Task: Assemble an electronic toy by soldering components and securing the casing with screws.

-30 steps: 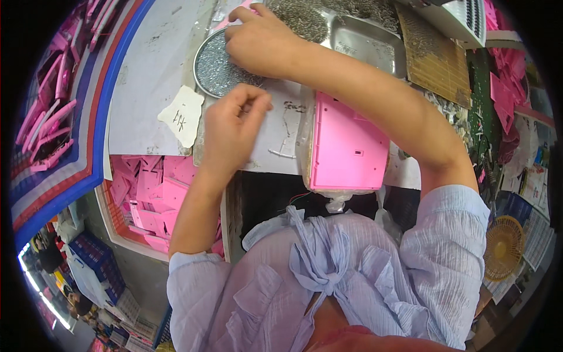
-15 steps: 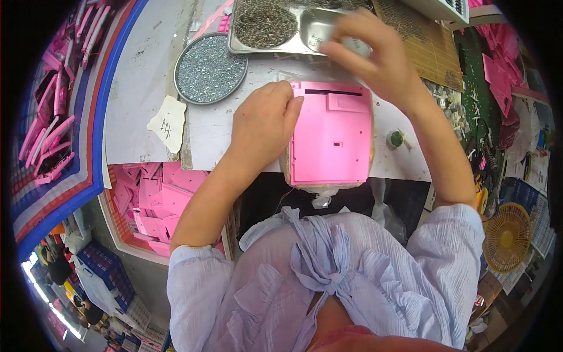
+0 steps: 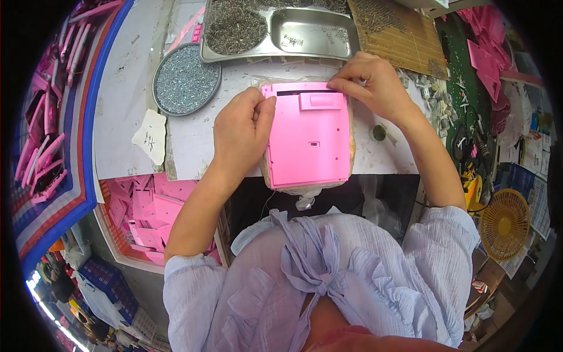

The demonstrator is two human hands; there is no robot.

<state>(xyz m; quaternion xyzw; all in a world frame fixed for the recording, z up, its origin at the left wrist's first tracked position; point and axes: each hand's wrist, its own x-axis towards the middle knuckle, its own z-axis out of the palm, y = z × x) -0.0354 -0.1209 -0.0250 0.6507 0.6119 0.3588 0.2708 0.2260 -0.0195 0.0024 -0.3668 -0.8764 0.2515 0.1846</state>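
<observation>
A flat pink plastic housing (image 3: 293, 146) with a slot along its top edge lies on a padded block wrapped in clear plastic. My left hand (image 3: 243, 129) grips the housing at its upper left edge, thumb on top and fingers curled. At the upper right corner my right hand (image 3: 375, 85) is pinched, fingertips touching the end of the slot. Whatever it may hold there is too small to make out. Just beyond is a metal tray (image 3: 314, 54) with compartments of small metal springs. A round dish (image 3: 187, 82) of small silvery metal parts stands to the left.
A torn paper note (image 3: 151, 138) lies left of my arm. Below it, a bin (image 3: 123, 255) holds pink plastic pieces. A brown board (image 3: 404, 44) with small parts is at the back right, a small green round object (image 3: 379, 133) nearer. A yellow fan (image 3: 504, 226) stands far right.
My right hand has come down from above the metal tray to the housing's upper right corner. My left hand stays at the left edge. The whole view has shifted slightly.
</observation>
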